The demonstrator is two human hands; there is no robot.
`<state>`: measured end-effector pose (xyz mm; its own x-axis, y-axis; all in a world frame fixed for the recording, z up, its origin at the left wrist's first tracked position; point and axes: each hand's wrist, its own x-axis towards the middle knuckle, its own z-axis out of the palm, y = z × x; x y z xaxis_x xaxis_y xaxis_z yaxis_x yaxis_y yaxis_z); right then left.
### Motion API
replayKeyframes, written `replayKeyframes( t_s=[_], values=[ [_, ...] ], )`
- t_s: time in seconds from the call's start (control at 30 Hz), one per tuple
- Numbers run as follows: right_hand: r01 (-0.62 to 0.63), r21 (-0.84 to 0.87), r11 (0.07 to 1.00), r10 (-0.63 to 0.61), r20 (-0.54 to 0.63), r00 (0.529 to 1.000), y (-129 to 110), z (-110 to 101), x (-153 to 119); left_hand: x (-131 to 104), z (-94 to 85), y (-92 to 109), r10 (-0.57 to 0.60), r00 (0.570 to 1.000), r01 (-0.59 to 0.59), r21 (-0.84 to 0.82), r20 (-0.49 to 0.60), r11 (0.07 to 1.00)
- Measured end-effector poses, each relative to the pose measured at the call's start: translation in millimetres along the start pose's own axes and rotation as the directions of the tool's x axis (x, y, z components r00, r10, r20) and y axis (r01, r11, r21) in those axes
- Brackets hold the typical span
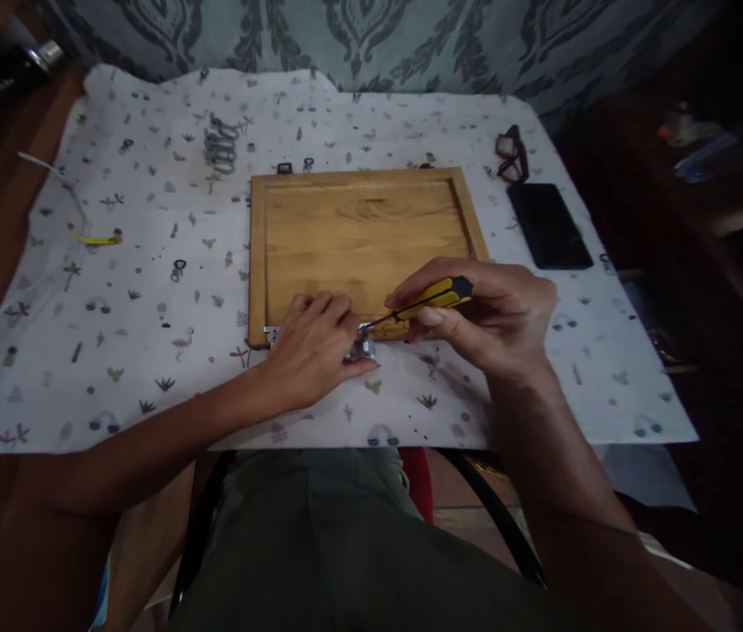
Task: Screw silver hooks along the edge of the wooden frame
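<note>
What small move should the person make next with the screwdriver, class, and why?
Probably a gentle turn of the screwdriver, kept in line with its tip. The right hand grips its handle, the tip appears to meet the metal fitting at the wooden panel's near edge, and the left hand seems to steady that fitting.

Looks like we're in somebody's home here, not a proper workshop. We've got damask-patterned fabric or wallpaper (358,39) across the top of the frame, a cutesy printed tablecloth (167,211) with flamingos and rainbows, plus glasses (511,155) and a phone (550,226) lying at upper right.
</note>
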<state>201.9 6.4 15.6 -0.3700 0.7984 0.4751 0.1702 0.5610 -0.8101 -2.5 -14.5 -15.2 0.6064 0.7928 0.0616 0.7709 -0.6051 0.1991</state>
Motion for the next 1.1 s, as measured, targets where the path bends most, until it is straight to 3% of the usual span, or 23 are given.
replayKeyframes(
  t_s=[0.33,0.57,0.77,1.1],
  values=[
    [-0.088,0.041,0.995,0.085,0.067,0.994,-3.6,-8.0,-0.7,-0.9,1.4,-1.3,0.008,1.000,-0.008,0.001,-0.021,1.000],
    [0.126,0.008,0.992,-0.126,0.045,0.991,5.4,1.3,2.9,-0.9,1.3,-0.8,-0.003,1.000,0.003,-0.008,-0.006,1.000],
    [0.005,-0.102,0.995,-0.011,-0.062,0.998,-0.4,4.8,-1.1,-1.5,1.8,-0.4,0.001,1.000,-0.002,-0.014,-0.011,1.000],
    [-0.002,-0.100,0.995,0.002,-0.007,1.000,-0.5,0.7,-1.8,-0.3,0.2,-0.1,-0.019,1.000,0.019,-0.017,0.019,1.000]
  ],
)
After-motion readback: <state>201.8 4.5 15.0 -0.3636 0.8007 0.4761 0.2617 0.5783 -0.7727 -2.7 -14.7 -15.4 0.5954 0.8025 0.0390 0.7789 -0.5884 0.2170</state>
